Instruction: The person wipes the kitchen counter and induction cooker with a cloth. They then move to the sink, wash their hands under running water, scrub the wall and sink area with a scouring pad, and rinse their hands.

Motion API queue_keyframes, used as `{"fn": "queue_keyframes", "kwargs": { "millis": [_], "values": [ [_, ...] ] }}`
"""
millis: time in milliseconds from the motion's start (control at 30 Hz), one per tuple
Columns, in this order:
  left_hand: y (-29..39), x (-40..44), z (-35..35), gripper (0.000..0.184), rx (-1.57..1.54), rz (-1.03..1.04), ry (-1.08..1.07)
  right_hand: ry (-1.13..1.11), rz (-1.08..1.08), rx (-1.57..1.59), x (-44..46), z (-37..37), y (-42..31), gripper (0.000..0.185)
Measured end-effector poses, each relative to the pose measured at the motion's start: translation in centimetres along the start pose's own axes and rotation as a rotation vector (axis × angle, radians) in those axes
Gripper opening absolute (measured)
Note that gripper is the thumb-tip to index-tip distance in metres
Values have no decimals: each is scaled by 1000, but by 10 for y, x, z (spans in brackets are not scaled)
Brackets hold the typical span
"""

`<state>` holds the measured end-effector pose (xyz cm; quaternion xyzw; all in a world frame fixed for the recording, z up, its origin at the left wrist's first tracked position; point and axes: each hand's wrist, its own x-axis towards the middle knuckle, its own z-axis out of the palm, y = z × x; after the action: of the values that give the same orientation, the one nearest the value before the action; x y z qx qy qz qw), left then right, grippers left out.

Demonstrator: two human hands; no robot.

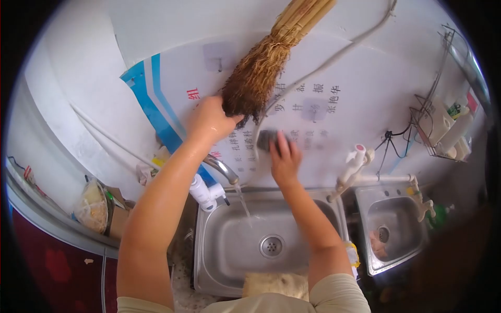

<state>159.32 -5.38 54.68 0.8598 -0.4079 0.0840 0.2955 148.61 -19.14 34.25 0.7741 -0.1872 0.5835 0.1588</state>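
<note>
My left hand (211,120) reaches up to the dark, frayed end of a straw broom (261,68), with fingers bent at its lower left edge; what they grip is partly hidden. The broom leans up the wall, its pale stalks at the top. A dark grey pad (270,141) is under the fingers of my right hand (284,159), against the white printed sheet (313,125) on the wall. Water runs from the metal faucet (223,170) into the steel sink (219,245) below my arms.
A smaller sink (395,219) is at the right, beside a white pipe with a valve (350,169). Above it hangs a wire rack (433,141) with bottles. A grey hose (334,58) crosses the wall. Bags (94,206) stand at the left.
</note>
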Motion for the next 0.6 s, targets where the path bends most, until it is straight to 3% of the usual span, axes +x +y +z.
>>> {"fn": "queue_keyframes", "kwargs": {
  "millis": [67, 167, 267, 333, 400, 467, 533, 567, 600],
  "values": [
    [0, 0, 0, 44, 20, -24, -21, -249, -135, 44, -55, -9, 2, 28],
    [-12, 6, 11, 44, -36, 58, 37, -229, -131, -71, -28, -16, 3, 29],
    [-8, 5, 8, 43, -119, 42, -30, 21, -51, -135, 31, -23, 24, 31],
    [-5, 3, 6, 38, -81, 72, 26, -74, 608, 340, 26, -28, 34, 31],
    [-2, -1, 1, 39, -18, 30, 0, 303, 931, 348, 7, -20, 66, 25],
    [-4, 2, 6, 41, -39, 60, 16, 124, 954, -41, -24, 6, 92, 22],
    [-5, 3, 10, 42, -36, 79, 33, 460, 1144, 351, 23, -13, 53, 19],
    [-5, 3, 11, 43, -22, 89, 36, 319, 601, -102, 17, -1, 29, 18],
    [-4, 3, 12, 43, -13, 100, 47, -89, 911, 554, 31, -24, -3, 26]
  ]
}}
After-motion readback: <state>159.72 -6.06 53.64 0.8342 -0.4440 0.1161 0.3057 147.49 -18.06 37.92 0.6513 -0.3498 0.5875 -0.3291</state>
